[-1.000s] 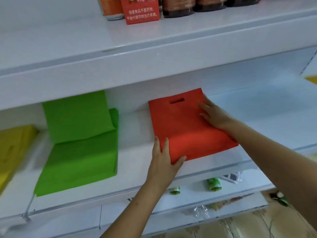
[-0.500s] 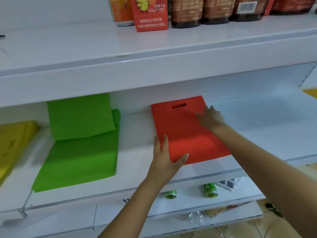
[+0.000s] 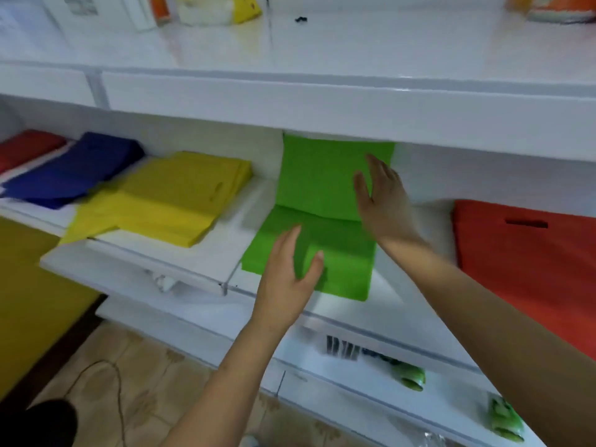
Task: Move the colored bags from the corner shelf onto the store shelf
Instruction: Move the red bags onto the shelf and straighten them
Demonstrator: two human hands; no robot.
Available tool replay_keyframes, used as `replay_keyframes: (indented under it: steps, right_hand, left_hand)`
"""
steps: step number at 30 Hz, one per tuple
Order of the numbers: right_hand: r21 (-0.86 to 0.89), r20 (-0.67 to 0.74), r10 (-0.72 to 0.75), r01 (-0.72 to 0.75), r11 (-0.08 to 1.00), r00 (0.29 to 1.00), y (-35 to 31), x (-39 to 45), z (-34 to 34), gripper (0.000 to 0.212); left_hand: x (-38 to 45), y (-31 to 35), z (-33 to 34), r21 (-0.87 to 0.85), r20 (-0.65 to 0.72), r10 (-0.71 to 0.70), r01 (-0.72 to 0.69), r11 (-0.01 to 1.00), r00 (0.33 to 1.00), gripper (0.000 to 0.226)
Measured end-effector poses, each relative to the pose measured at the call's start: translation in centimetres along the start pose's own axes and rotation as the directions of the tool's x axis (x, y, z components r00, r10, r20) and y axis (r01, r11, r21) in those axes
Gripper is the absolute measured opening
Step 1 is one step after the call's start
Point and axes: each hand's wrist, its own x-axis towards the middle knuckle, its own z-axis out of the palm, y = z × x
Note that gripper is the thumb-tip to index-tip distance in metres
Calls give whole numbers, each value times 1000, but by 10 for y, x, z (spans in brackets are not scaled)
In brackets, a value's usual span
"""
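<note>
- Evidently both hands have left the red bag (image 3: 529,253), which a second ago lay under them; it now lies flat on the shelf (image 3: 200,266), just right of the green bags (image 3: 322,201), with nothing touching it.
- The view has swung left, and yellow bags (image 3: 174,195), a blue bag (image 3: 74,169) and another red one (image 3: 29,146) now show to the left of the green bags.
- Left hand (image 3: 290,269): fingers straight, released, laid on the front part of the green bags; thumb spread, gripping nothing.
- Right hand (image 3: 383,195): fingers extended and relaxed, at the right edge of the green bags' raised back portion; contact cannot be confirmed through the motion blur.
- Green bags: folded, front half flat on the shelf, back half leaning on the rear wall.
- Judgement: the red bag's placement looks finished, and attention has passed to straightening or lifting the green bags.
</note>
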Motion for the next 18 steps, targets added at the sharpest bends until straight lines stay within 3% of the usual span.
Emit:
replay_keyframes:
  steps: [7, 18]
  right_hand:
    - [119, 170, -69, 49, 992, 983, -131, 23, 124, 55]
    - [250, 324, -222, 143, 958, 920, -325, 33, 300, 55]
  left_hand:
    - [2, -88, -126, 34, -193, -77, 85, 996, 978, 63]
    - [-4, -215, -310, 120, -332, -213, 265, 957, 919, 63]
